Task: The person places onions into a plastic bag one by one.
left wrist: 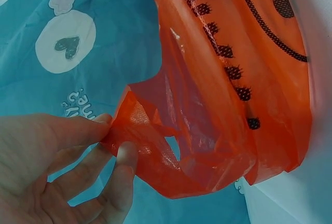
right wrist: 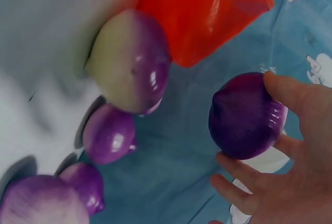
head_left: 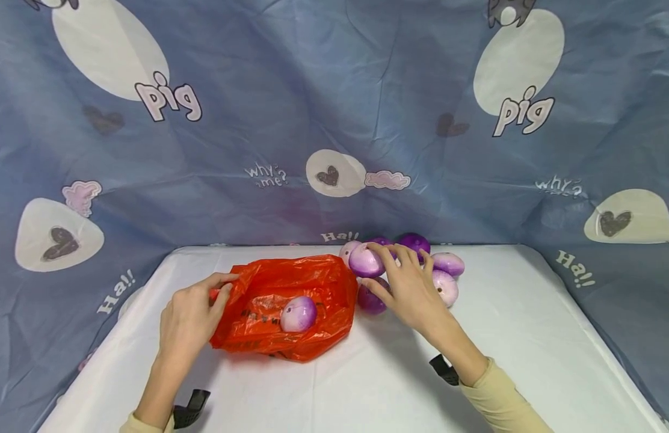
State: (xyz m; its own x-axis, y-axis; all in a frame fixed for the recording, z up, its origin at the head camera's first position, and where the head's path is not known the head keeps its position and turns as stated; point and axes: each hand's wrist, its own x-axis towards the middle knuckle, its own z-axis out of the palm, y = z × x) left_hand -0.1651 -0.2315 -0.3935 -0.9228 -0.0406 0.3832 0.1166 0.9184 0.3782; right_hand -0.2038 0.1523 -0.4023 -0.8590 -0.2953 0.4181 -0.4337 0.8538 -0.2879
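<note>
One onion [head_left: 299,314] lies inside the red bag [head_left: 342,307]; the fingers of the left hand [head_left: 188,316] pinch the bag's edge, those of the right hand [head_left: 413,291] grip a second onion [right wrist: 246,117] near it.

So the bag [head_left: 326,341] sits left of center on the table [head_left: 378,391], one onion [head_left: 299,314] inside. Left hand [head_left: 189,313] is at its left edge. More onions [head_left: 372,297] cluster just right of it, right hand [head_left: 413,293] among them, and the printed cloth [head_left: 399,204] hangs behind everything.
</note>
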